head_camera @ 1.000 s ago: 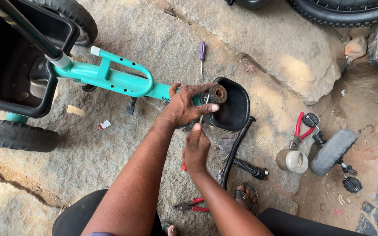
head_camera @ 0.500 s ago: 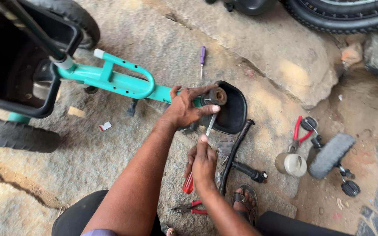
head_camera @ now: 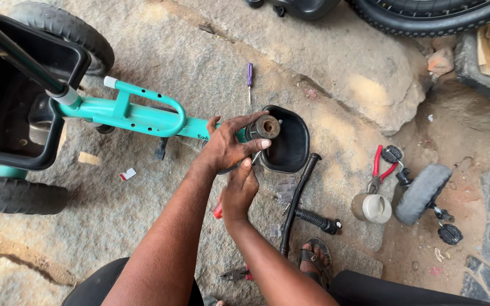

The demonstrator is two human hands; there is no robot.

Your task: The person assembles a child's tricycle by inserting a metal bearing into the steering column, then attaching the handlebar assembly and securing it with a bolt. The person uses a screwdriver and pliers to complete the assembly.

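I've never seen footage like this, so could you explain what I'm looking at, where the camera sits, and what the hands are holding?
The camera sits on a person's head, looking down at their own bare hands. The left hand has a grip on the front tube of a teal tricycle frame lying on rough stone ground. The right hand holds a red-handled tool just below. Around them lie a purple screwdriver, red pliers, a loose grey wheel, a black handlebar and a small cup.
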